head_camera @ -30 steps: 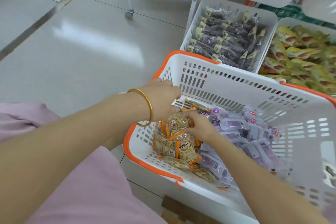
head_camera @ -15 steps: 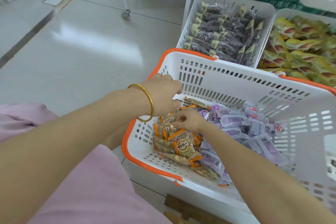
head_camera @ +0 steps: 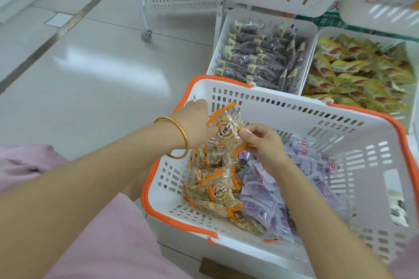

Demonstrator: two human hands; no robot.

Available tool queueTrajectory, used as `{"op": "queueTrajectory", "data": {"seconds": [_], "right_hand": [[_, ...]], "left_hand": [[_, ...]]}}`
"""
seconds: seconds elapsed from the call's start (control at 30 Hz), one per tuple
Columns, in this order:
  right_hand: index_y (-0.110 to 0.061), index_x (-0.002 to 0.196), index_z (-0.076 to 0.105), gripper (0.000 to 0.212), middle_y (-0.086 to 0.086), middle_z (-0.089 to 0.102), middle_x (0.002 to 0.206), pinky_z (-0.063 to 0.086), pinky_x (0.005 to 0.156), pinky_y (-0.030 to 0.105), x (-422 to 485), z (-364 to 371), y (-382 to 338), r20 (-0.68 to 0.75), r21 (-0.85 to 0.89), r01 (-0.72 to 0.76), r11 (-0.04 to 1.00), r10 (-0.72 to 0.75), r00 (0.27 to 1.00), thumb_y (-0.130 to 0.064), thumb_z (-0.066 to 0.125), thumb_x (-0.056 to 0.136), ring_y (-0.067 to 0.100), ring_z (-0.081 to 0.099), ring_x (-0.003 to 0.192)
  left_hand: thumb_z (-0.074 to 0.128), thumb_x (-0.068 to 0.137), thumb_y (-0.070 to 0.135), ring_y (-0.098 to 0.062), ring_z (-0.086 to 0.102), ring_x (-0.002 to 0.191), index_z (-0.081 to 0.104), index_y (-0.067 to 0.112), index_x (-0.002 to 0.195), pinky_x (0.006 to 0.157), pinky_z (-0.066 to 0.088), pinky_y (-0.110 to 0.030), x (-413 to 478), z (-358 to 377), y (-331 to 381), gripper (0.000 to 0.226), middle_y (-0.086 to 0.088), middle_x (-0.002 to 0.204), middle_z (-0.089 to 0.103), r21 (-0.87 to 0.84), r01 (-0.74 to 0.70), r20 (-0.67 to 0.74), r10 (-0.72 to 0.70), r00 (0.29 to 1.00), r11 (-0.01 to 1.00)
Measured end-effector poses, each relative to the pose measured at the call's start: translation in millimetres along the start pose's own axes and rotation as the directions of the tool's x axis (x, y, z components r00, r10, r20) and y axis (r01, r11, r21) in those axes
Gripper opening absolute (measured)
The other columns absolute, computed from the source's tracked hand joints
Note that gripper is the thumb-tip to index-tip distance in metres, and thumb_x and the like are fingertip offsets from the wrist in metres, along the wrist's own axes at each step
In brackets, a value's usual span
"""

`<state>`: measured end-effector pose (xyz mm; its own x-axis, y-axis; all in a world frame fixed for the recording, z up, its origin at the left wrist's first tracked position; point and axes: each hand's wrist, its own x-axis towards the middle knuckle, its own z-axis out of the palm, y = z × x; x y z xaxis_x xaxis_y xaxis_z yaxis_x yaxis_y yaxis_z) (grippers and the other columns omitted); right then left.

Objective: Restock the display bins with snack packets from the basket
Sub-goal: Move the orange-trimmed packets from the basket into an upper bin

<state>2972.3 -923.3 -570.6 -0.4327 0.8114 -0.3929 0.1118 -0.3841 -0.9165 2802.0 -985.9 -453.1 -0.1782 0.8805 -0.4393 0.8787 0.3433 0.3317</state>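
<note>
Left hand [head_camera: 196, 124], forearm entering from 8 o'clock, pinches packet [head_camera: 229, 129]; right hand [head_camera: 264, 142], forearm from 5 o'clock, pinches its opposite edge.

The nut packet [head_camera: 229, 130] I hold is clear, glossy film, crinkled, with opaque orange strips along its seams. The same shiny film wraps the others of its kind lying in the basket [head_camera: 294, 115], whose slotted walls are smooth white plastic with a dull sheen, under an orange rim [head_camera: 222, 79] of plastic. The purple packets [head_camera: 260, 206] beside them look like softer, satiny plastic wrap. My bangle [head_camera: 179, 133] is polished yellow metal. My pink garment [head_camera: 102, 244] is matt cloth. The display bins [head_camera: 272, 18] are white plastic too. Their dark packets [head_camera: 260, 56] are clear film, the yellow packets [head_camera: 353, 75] glossy printed plastic. The floor [head_camera: 90, 70] is smooth, pale and reflective.
</note>
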Motion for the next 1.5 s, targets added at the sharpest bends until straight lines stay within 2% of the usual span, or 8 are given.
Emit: {"op": "queueTrajectory", "data": {"seconds": [0.17,0.27,0.43,0.73,1.03,1.13,1.23,1.5], "right_hand": [[-0.004,0.084,0.059,0.007,0.012,0.066,0.077,0.057,0.07,0.036,-18.6,7.8,-33.7,0.054,0.277,0.028,0.961,-0.044,0.998,-0.007,0.057,0.09,0.02,0.065,0.07],[-0.007,0.087,0.057,0.005,0.009,0.063,0.078,0.055,0.069,0.036,-26.1,16.5,-45.3,0.067,0.306,0.053,0.95,-0.078,0.995,-0.002,0.06,0.086,0.018,0.064,0.069],[-0.008,0.109,0.051,0.035,0.009,0.061,0.091,0.054,0.063,0.035,-29.6,8.0,-56.6,0.049,0.332,0.034,0.943,-0.053,0.997,-0.027,0.067,0.085,0.016,0.061,0.071],[-0.008,0.088,0.061,0.012,0.012,0.054,0.079,0.048,0.069,0.038,-33.7,-39.8,-69.1,-0.355,-0.009,0.258,0.966,-0.244,0.903,-0.016,0.055,0.095,0.022,0.051,0.071],[-0.007,0.097,0.061,0.008,0.009,0.06,0.083,0.048,0.068,0.033,-40.2,-6.9,-72.4,-0.164,0.118,0.208,0.971,-0.187,0.969,-0.012,0.057,0.093,0.022,0.054,0.073],[-0.012,0.094,0.057,0.004,0.006,0.056,0.084,0.048,0.064,0.032,-40.8,-3.2,-71.4,-0.19,0.185,0.216,0.959,-0.18,0.965,-0.015,0.055,0.094,0.019,0.053,0.072],[-0.014,0.099,0.056,0.009,0.0,0.059,0.086,0.048,0.057,0.022,-41.2,-3.4,-76.7,-0.227,0.177,0.274,0.945,-0.232,0.946,-0.012,0.059,0.091,0.009,0.057,0.068],[-0.028,0.133,0.045,0.054,-0.002,0.059,0.096,0.057,0.071,0.031,-39.9,-25.2,-137.6,-0.103,-0.058,0.302,0.951,-0.307,0.946,-0.016,0.068,0.085,0.009,0.063,0.079]], "left_hand": [[0.072,0.076,0.045,-0.021,0.059,0.107,0.026,0.008,0.141,0.089,0.053,-0.037,12.1,8.5,6.2,0.088,-0.006,0.124,0.052,-0.696,0.217,0.128,-0.18,0.975,0.685],[0.078,0.074,0.024,-0.024,0.067,0.097,0.052,0.004,0.119,0.082,0.057,-0.04,17.9,9.9,11.0,0.055,-0.014,0.111,0.066,-0.87,0.133,0.057,-0.171,0.984,0.474],[0.068,0.081,0.0,-0.029,0.066,0.098,0.061,0.005,0.108,0.084,0.055,-0.046,19.1,-4.3,21.9,0.028,-0.017,0.109,0.067,-0.879,0.04,0.017,-0.053,0.998,0.475],[0.053,0.092,0.0,-0.025,0.064,0.08,0.059,0.014,0.089,0.071,0.057,-0.037,26.0,-10.5,31.2,0.015,-0.015,0.098,0.064,-0.892,0.036,-0.01,-0.1,0.995,0.45],[0.046,0.098,0.019,-0.024,0.066,0.073,0.045,0.004,0.123,0.066,0.058,-0.039,28.2,-11.7,48.4,0.029,-0.013,0.094,0.065,-0.973,0.084,0.068,-0.08,0.994,0.216],[0.057,0.091,0.037,-0.021,0.069,0.088,0.049,0.005,0.12,0.078,0.057,-0.036,26.4,-11.5,52.7,0.044,-0.012,0.106,0.067,-0.968,0.059,0.064,0.009,0.998,0.244],[0.082,0.064,0.036,-0.02,0.062,0.097,0.04,0.007,0.124,0.09,0.052,-0.042,24.1,-4.8,55.2,0.079,-0.007,0.108,0.061,-0.821,-0.081,-0.051,0.069,0.996,0.565],[0.071,0.08,0.009,-0.034,0.059,0.103,0.039,0.017,0.116,0.086,0.052,-0.05,29.9,-42.2,68.0,0.048,-0.019,0.116,0.057,-0.678,-0.282,-0.188,0.212,0.959,0.679]]}}
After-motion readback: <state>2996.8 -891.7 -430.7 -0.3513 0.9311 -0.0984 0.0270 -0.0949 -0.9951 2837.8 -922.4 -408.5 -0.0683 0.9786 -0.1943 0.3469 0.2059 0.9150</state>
